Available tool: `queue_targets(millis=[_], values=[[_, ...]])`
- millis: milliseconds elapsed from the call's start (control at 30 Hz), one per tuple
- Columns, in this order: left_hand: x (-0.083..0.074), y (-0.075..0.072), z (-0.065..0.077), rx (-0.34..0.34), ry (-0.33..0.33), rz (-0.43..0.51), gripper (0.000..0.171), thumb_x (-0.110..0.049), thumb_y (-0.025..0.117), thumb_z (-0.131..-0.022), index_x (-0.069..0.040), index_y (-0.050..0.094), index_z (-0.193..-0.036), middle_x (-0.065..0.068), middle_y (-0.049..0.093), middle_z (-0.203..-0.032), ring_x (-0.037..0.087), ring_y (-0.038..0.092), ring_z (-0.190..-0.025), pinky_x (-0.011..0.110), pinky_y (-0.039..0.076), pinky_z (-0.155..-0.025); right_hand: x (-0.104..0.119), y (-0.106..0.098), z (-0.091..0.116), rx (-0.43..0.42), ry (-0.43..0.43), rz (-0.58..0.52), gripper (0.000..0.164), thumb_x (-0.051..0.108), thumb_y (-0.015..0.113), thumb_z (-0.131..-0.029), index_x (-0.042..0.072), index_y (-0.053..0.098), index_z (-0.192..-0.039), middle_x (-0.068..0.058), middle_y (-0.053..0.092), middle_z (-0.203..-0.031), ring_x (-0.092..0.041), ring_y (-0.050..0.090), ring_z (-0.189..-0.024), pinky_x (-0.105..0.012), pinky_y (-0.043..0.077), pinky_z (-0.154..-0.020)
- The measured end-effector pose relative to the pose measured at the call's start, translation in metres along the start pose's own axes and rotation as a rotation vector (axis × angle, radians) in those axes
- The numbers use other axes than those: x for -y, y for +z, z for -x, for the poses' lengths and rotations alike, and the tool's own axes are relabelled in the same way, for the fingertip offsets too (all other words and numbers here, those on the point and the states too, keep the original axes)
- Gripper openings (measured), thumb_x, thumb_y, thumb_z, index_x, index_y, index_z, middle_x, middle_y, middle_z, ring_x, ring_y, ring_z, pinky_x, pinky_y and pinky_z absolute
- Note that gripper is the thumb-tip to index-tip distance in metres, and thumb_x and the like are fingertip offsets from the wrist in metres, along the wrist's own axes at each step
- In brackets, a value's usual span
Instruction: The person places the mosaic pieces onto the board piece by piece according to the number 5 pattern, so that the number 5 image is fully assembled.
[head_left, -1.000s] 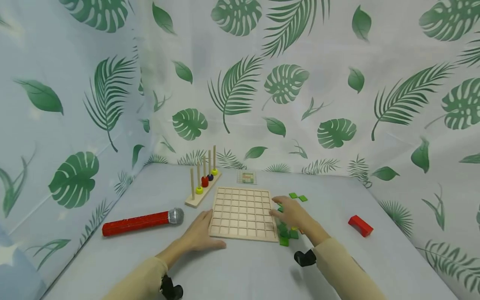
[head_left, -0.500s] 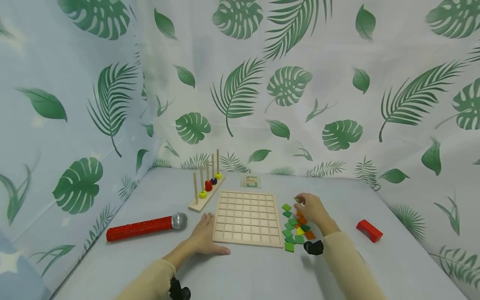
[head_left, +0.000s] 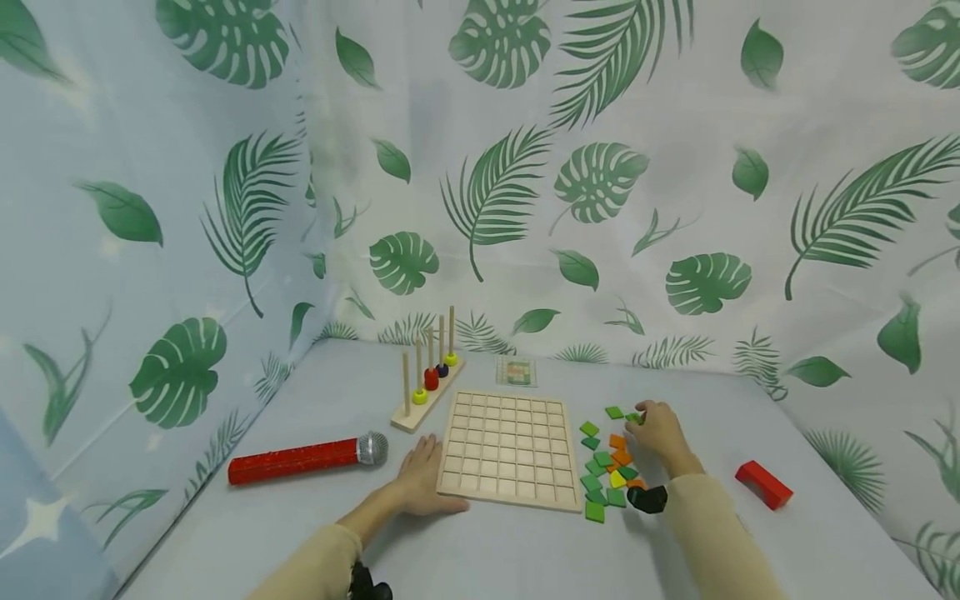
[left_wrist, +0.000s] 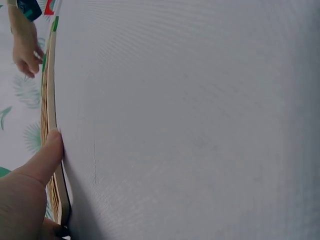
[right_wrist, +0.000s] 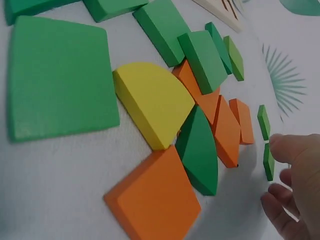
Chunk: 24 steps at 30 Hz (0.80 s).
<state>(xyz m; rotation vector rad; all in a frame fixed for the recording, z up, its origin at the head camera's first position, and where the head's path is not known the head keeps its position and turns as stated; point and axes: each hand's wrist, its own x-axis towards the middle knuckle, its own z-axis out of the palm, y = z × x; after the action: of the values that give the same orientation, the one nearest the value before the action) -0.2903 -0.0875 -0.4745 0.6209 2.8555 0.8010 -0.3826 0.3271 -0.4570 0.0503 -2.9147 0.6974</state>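
Observation:
My left hand (head_left: pixel 422 483) rests on the table at the near left corner of a wooden grid board (head_left: pixel 510 450), its thumb along the board's front edge. In the left wrist view the thumb (left_wrist: pixel 45 157) lies against the board's rim (left_wrist: pixel 59 185). My right hand (head_left: pixel 662 433) is at the far side of a scatter of coloured tiles, fingertips right at a light green tile (head_left: pixel 633 418). From the right wrist, the thumb overlaps that tile's end and the other fingers bend loosely beside it. Another light green tile (head_left: pixel 614 412) lies close by. Nearer are a yellow rounded tile (right_wrist: pixel 152 102) and orange tiles (right_wrist: pixel 155 197).
A peg stand (head_left: pixel 420 406) with coloured beads stands behind the board at left. A red microphone (head_left: pixel 300 461) lies left of my left hand. At the back is a small patterned card (head_left: pixel 516 372); a red block (head_left: pixel 763 484) sits at far right. Leaf-patterned cloth hangs behind.
My right hand has moved from above the board's right edge to the far tiles, uncovering the scatter. My left hand stays by the board. The head view has shifted slightly.

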Motion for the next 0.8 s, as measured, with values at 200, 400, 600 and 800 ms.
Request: queue_targets(millis=[200, 400, 600, 800], values=[[0.007, 0.001, 0.014, 0.026, -0.038, 0.014, 0.100, -0.046, 0.068, -0.082, 0.016, 0.017, -0.142, 0.035, 0.011, -0.149, 0.047, 0.005, -0.138, 0.058, 0.008, -0.110, 0.010, 0.019, 0.005, 0.032, 0.162, -0.060, 0.049, 0.018, 0.051, -0.092, -0.022, 0.043, -0.118, -0.039, 0.040, -0.112, -0.050, 0.044, -0.103, -0.057, 0.042, -0.087], [0.011, -0.001, 0.016, 0.027, -0.041, 0.033, 0.098, -0.043, 0.067, -0.084, 0.016, 0.015, -0.142, 0.035, 0.010, -0.149, 0.047, 0.004, -0.138, 0.059, 0.006, -0.110, 0.020, 0.026, 0.007, -0.042, 0.205, -0.050, 0.036, 0.012, 0.050, -0.090, -0.019, 0.051, -0.107, -0.035, 0.044, -0.103, -0.050, 0.044, -0.099, -0.056, 0.042, -0.083], [0.012, 0.001, 0.012, 0.023, -0.032, 0.028, 0.098, -0.044, 0.069, -0.083, 0.014, 0.017, -0.143, 0.034, 0.011, -0.149, 0.046, 0.005, -0.139, 0.058, 0.007, -0.110, 0.008, 0.024, 0.011, -0.075, 0.198, -0.049, 0.027, 0.004, 0.054, -0.085, -0.019, 0.056, -0.100, -0.033, 0.049, -0.097, -0.045, 0.048, -0.094, -0.053, 0.045, -0.080], [0.011, 0.002, 0.003, 0.022, -0.032, 0.022, 0.101, -0.047, 0.067, -0.082, 0.014, 0.015, -0.144, 0.032, 0.008, -0.151, 0.043, 0.002, -0.140, 0.055, 0.004, -0.112, -0.009, 0.010, 0.006, -0.012, 0.154, -0.057, 0.027, 0.005, 0.054, -0.089, -0.017, 0.054, -0.104, -0.030, 0.055, -0.096, -0.041, 0.053, -0.090, -0.050, 0.047, -0.077]])
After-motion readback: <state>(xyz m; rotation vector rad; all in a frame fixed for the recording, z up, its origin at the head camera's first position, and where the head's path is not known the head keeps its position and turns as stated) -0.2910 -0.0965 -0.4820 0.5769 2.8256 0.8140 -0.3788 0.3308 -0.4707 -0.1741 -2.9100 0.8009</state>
